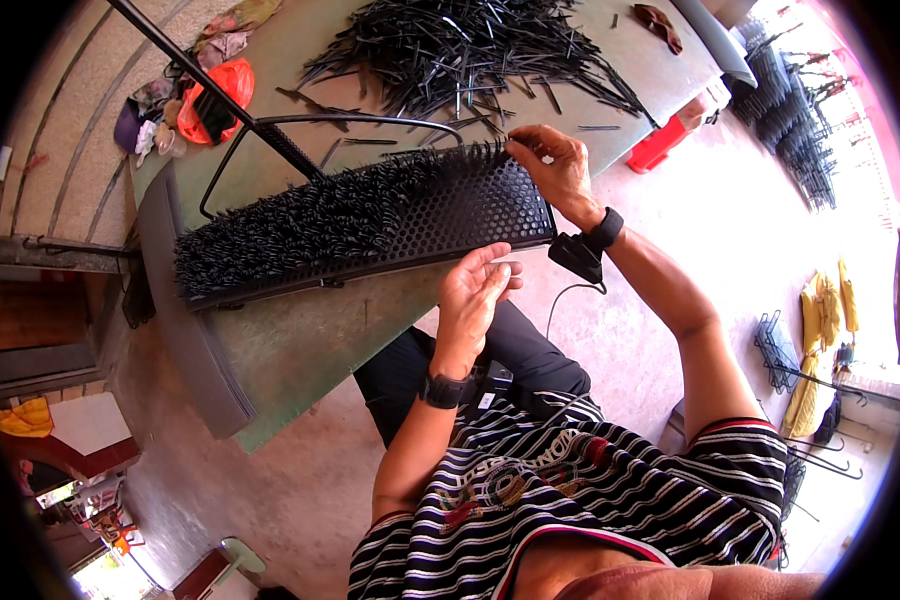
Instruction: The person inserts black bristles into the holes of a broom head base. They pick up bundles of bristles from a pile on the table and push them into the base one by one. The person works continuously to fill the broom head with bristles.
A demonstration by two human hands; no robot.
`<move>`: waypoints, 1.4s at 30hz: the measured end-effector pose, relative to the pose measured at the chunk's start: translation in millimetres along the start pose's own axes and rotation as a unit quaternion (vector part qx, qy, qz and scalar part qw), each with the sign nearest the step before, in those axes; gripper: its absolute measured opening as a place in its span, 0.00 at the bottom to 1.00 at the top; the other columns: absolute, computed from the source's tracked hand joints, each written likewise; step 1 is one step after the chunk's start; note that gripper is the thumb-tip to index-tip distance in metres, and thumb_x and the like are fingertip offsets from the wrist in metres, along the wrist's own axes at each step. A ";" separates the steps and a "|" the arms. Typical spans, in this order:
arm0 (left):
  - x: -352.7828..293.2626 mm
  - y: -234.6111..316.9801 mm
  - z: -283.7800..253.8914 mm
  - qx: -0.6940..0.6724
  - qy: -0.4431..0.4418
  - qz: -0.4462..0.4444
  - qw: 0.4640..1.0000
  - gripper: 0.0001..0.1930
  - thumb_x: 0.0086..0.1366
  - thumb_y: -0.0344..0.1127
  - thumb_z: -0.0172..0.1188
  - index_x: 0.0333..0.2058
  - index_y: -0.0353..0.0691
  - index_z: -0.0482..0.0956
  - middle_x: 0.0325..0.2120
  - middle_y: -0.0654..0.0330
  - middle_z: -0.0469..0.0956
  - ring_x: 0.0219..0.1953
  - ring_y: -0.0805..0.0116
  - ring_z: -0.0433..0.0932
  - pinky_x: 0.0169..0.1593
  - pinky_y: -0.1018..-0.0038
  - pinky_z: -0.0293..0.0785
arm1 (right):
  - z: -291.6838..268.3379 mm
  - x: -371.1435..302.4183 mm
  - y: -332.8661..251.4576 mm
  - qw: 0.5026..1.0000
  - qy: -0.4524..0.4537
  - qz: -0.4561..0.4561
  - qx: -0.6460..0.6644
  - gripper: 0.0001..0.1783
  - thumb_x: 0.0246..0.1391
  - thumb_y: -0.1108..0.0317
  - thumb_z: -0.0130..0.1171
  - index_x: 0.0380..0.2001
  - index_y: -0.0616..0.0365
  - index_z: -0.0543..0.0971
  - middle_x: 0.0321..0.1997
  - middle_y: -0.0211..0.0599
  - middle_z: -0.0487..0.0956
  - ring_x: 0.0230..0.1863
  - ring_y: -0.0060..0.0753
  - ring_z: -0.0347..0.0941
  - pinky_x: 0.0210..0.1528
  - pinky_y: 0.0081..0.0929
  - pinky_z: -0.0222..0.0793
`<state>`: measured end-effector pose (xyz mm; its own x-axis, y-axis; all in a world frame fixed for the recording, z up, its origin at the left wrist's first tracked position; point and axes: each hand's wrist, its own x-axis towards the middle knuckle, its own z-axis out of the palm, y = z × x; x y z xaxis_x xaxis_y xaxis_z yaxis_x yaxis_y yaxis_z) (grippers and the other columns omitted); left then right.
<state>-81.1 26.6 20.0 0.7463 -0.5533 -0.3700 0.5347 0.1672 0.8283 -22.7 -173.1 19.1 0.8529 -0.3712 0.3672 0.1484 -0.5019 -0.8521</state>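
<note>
From where I stand, the black perforated panel (pixel 465 215) lies aslant on the greenish table (pixel 300 385). Its right end seems to go out past the table's near edge, over the pale floor (pixel 660 270). On that side the floor spreads btw. the table and some black wire racks (pixel 775 350), so the right arm has room there. The left side is tighter: the panel's left end comes close to a grey strip (pixel 195 300) along the table edge, & a black metal rod (pixel 205 75) w/ a bent bar (pixel 370 118) is just behind the panel. Farther back, a heap of black plastic strips (pixel 470 50) takes much of the table, w/ a few loose pcs. scattered toward the panel.

Dense black bristles (pixel 300 220) cover approx. the left two thirds of the panel; the right part shows its rows of holes.

The right hand (pixel 555 170) is at the panel's far right corner, thumb & index fingertips narrowed together at the edge, next to the bristles there; I can't tell if a strip is btw. them. The left hand (pixel 480 295) is half open at the panel's near edge, fingers loosely bent, thumb close to them. Smth. thin and pale shows among these fingers, but whether it is held, I can't tell.
</note>
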 end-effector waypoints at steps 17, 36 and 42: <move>53.5 17.7 -25.6 0.424 0.107 0.362 0.823 0.07 0.58 0.25 0.55 0.35 0.32 0.78 0.23 0.56 0.78 0.21 0.75 0.77 0.26 0.77 0.71 | -5.1 12.4 -0.3 0.993 -0.096 -0.007 -0.064 0.10 0.45 0.68 0.62 0.31 0.62 0.80 0.24 0.40 0.80 0.23 0.23 0.74 0.28 0.22 0.70; 83.9 6.1 -42.4 0.326 0.113 0.354 0.869 0.07 0.59 0.26 0.56 0.36 0.33 0.78 0.22 0.62 0.78 0.20 0.80 0.73 0.24 0.82 0.69 | 0.8 17.4 -10.6 0.956 -0.088 -0.223 -0.169 0.11 0.44 0.71 0.60 0.35 0.60 0.79 0.34 0.44 0.78 0.35 0.45 0.72 0.37 0.34 0.70; 81.5 2.5 -47.6 0.346 0.117 0.353 0.862 0.08 0.59 0.26 0.54 0.38 0.33 0.77 0.24 0.60 0.79 0.20 0.79 0.74 0.24 0.81 0.70 | -48.3 25.8 33.6 0.982 -0.006 -0.055 -0.179 0.19 0.43 0.67 0.64 0.41 0.58 0.76 0.36 0.41 0.76 0.37 0.38 0.73 0.37 0.31 0.70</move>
<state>-0.1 20.8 -28.1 0.8915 -0.3197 0.3209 -0.3886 -0.1759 0.9045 -19.9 -237.3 17.9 0.8481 -0.2909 0.4429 0.0567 -0.7812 -0.6217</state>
